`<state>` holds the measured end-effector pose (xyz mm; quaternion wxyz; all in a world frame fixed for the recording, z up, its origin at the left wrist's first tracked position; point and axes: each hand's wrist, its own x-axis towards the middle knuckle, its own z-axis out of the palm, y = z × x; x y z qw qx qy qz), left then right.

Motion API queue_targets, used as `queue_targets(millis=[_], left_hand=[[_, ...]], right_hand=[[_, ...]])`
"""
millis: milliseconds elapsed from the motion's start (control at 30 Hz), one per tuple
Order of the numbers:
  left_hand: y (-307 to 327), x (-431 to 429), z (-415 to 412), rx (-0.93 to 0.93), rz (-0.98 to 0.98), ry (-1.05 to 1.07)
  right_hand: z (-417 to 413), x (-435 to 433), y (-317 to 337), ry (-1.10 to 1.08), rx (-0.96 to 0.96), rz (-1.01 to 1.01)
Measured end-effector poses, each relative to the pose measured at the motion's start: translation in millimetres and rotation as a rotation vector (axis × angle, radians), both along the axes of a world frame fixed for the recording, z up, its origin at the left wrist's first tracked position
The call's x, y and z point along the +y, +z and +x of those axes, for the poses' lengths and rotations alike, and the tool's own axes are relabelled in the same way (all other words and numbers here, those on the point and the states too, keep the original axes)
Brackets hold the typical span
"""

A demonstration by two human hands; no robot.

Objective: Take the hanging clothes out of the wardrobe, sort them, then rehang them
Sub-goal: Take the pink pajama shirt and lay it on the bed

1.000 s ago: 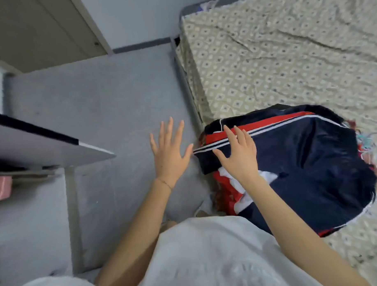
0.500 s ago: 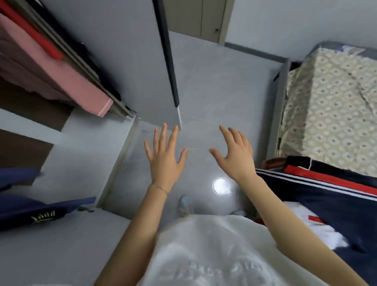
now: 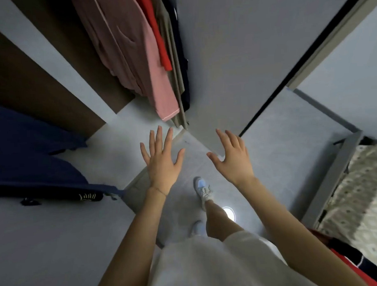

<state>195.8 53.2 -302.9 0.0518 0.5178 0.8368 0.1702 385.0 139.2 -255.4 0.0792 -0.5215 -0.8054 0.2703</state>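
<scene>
Head camera looks down at two hands held out over the floor. The left hand (image 3: pixel 160 163) has its fingers straight and spread wide, and it holds nothing. The right hand (image 3: pixel 233 160) is the same, with fingers spread and nothing in it. Both hands are near the bottom of the hanging clothes but do not touch them.

The clothes hang inside the wardrobe (image 3: pixel 52 72), just beside its grey door (image 3: pixel 233 55). I count four: a pink top (image 3: pixel 137 59), a red one (image 3: pixel 158 37), a grey-green one (image 3: pixel 174 68) and a dark one (image 3: pixel 183 57) next to the door. More may hide behind them. I cannot tell.

They look soft, thin and light. I think they would flop and slip if grabbed by the bottom edge. The best place to hold is probably the hanger at the top, but the hangers are out of view.

One dark blue piece of clothing (image 3: pixel 34 159) shows at the left. At the right is one bed (image 3: pixel 369 200), with one navy and red piece (image 3: pixel 354 253) on its near corner. Two shoes (image 3: pixel 202 189) show on the floor.
</scene>
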Motion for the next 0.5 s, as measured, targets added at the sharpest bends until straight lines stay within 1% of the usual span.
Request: queue_targets(millis=[200, 400, 500], left_hand=[[3, 47, -67, 0.037, 0.002, 0.16], [21, 88, -116, 0.046, 0.068, 0.314], [30, 102, -142, 0.029, 0.108, 0.369]], right_hand=[[-80, 71, 12, 0.157, 0.047, -0.019], [-158, 133, 41, 0.318, 0.183, 0.038], [-196, 159, 56, 0.387, 0.243, 0.102]])
